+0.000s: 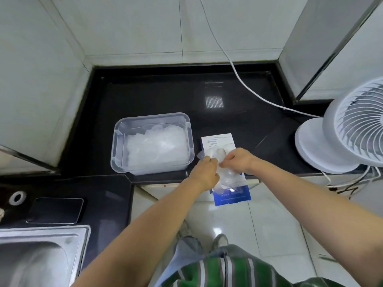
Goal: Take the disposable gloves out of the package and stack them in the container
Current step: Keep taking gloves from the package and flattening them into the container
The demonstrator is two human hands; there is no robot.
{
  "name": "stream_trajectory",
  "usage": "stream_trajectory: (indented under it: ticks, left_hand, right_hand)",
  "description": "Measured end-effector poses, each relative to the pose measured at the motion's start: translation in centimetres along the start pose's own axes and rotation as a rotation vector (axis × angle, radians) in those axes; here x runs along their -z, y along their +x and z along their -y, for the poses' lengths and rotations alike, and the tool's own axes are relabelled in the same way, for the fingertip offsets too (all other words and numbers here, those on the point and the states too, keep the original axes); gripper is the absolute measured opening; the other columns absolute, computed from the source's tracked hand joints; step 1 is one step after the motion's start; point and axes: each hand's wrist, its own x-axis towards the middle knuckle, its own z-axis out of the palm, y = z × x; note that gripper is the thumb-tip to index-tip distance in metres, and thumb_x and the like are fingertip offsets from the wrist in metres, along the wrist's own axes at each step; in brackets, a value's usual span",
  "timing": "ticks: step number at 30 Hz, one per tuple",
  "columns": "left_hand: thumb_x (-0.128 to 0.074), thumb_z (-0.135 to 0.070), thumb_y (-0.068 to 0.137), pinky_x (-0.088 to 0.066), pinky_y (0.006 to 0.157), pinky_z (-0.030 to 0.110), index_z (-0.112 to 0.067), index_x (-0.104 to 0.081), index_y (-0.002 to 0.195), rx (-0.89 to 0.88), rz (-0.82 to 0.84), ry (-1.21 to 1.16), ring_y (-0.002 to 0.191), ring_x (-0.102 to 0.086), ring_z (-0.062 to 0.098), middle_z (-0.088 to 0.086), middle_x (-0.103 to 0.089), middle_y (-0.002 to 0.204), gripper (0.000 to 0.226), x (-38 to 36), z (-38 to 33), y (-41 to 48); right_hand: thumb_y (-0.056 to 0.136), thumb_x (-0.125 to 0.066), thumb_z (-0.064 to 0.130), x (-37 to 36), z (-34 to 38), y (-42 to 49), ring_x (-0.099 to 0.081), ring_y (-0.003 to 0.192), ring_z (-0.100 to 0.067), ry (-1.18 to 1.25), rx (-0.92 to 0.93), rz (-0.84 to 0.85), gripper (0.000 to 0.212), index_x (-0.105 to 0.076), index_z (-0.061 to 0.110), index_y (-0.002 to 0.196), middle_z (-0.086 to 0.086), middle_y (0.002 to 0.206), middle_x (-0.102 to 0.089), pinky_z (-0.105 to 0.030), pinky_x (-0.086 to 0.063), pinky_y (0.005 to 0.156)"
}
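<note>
A white and blue glove package (pixel 219 141) lies on the black counter, its near end hanging over the edge. Both hands meet above its opening. My left hand (pixel 205 172) grips a clear disposable glove (pixel 224 179) that trails down over the package. My right hand (pixel 236 160) pinches the same glove from the right. To the left stands a clear plastic container (pixel 118 146) with a pile of clear gloves (pixel 155 146) inside.
A white fan (pixel 342 129) stands at the counter's right end, its white cord (pixel 234 69) running up the tiled wall. A steel sink (pixel 31 255) and a dark phone (pixel 56 210) lie at the lower left. Tiled floor lies below the counter edge.
</note>
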Motion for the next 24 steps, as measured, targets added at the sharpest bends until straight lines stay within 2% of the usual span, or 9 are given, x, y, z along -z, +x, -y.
stream_trajectory:
  ticks: [4, 7, 11, 13, 15, 16, 18, 21, 24]
  left_hand:
    - [-0.060, -0.021, 0.092, -0.039, 0.104, 0.034, -0.011, -0.029, 0.146, 0.042, -0.044, -0.036, 0.126, -0.043, 0.029, 0.013, -0.032, 0.145, 0.063, -0.7, 0.3, 0.0]
    - [-0.075, -0.027, 0.083, -0.042, 0.101, 0.030, -0.012, -0.027, 0.144, 0.127, -0.143, -0.125, 0.123, -0.045, 0.025, 0.010, -0.030, 0.139, 0.079, -1.2, 0.2, 0.1]
    - [-0.076, -0.034, 0.081, -0.045, 0.093, 0.027, -0.007, -0.022, 0.143, 0.314, -0.225, -0.270, 0.120, -0.048, 0.024, 0.012, -0.031, 0.139, 0.087, -1.6, -0.7, 0.5]
    - [-0.072, -0.038, 0.084, -0.046, 0.083, 0.028, -0.004, -0.030, 0.138, 0.438, -0.199, -0.384, 0.116, -0.054, 0.025, 0.012, -0.042, 0.134, 0.076, -1.5, -0.9, 1.0]
    - [-0.067, -0.040, 0.087, -0.046, 0.075, 0.029, -0.003, -0.044, 0.128, 0.513, -0.177, -0.497, 0.106, -0.060, 0.026, 0.011, -0.056, 0.122, 0.059, -1.3, -0.8, 1.3]
    - [-0.065, -0.039, 0.089, -0.046, 0.075, 0.030, -0.004, -0.052, 0.122, 0.511, -0.187, -0.500, 0.101, -0.062, 0.028, 0.011, -0.062, 0.114, 0.050, -1.1, -0.6, 1.4]
    - [-0.059, -0.030, 0.092, -0.047, 0.076, 0.032, -0.005, -0.062, 0.107, 0.443, -0.220, -0.428, 0.091, -0.062, 0.030, 0.012, -0.066, 0.100, 0.030, -0.7, -0.5, 1.5]
    - [-0.047, -0.020, 0.096, -0.046, 0.076, 0.034, -0.007, -0.050, 0.095, 0.338, -0.342, -0.526, 0.085, -0.056, 0.028, 0.012, -0.059, 0.093, 0.013, 0.1, -0.8, 1.2]
    - [-0.039, -0.017, 0.100, -0.042, 0.063, 0.026, -0.010, -0.039, 0.093, 0.247, -0.462, -0.681, 0.075, -0.050, 0.018, 0.010, -0.052, 0.088, 0.010, 0.9, -1.2, 0.8]
  right_hand:
    - [0.087, -0.066, 0.020, -0.4, -1.1, -0.1, -0.069, 0.087, -0.027, -0.053, 0.036, -0.098, 0.019, -0.076, 0.004, 0.090, -0.013, 0.093, -0.071, -0.037, -0.058, 0.081]
    - [0.091, -0.059, 0.016, -0.2, -1.6, 0.1, -0.068, 0.088, -0.030, 0.041, 0.058, -0.140, 0.023, -0.073, -0.001, 0.088, -0.016, 0.091, -0.070, -0.034, -0.056, 0.075]
    - [0.092, -0.052, 0.017, 0.3, -1.4, -0.1, -0.059, 0.082, -0.022, 0.249, 0.115, -0.161, 0.015, -0.055, 0.012, 0.079, -0.004, 0.083, -0.058, -0.028, -0.047, 0.068]
    - [0.092, -0.054, 0.021, 0.0, -1.3, -0.3, -0.057, 0.085, -0.020, 0.303, 0.128, -0.130, 0.008, -0.054, 0.013, 0.088, -0.002, 0.088, -0.058, -0.028, -0.046, 0.069]
    - [0.089, -0.066, 0.029, -0.4, -1.4, -0.5, -0.059, 0.090, -0.020, 0.330, 0.132, -0.067, 0.023, -0.054, 0.014, 0.103, 0.000, 0.098, -0.059, -0.027, -0.047, 0.069]
    - [0.085, -0.072, 0.032, -0.6, -1.5, -0.5, -0.060, 0.092, -0.020, 0.315, 0.145, -0.037, 0.031, -0.053, 0.017, 0.105, 0.000, 0.101, -0.059, -0.027, -0.048, 0.070]
    - [0.083, -0.076, 0.029, -1.0, -1.7, -0.3, -0.060, 0.092, -0.021, 0.239, 0.179, -0.020, 0.029, -0.053, 0.020, 0.098, 0.001, 0.100, -0.060, -0.028, -0.050, 0.072]
    - [0.089, -0.070, 0.020, -1.2, -2.0, 0.2, -0.058, 0.092, -0.019, 0.131, 0.194, -0.060, 0.017, -0.057, 0.018, 0.099, 0.001, 0.102, -0.060, -0.022, -0.048, 0.070]
    - [0.091, -0.066, 0.018, -0.9, -2.1, 0.7, -0.061, 0.100, -0.023, 0.037, 0.189, -0.056, 0.022, -0.062, 0.015, 0.112, -0.003, 0.111, -0.062, -0.033, -0.055, 0.084]
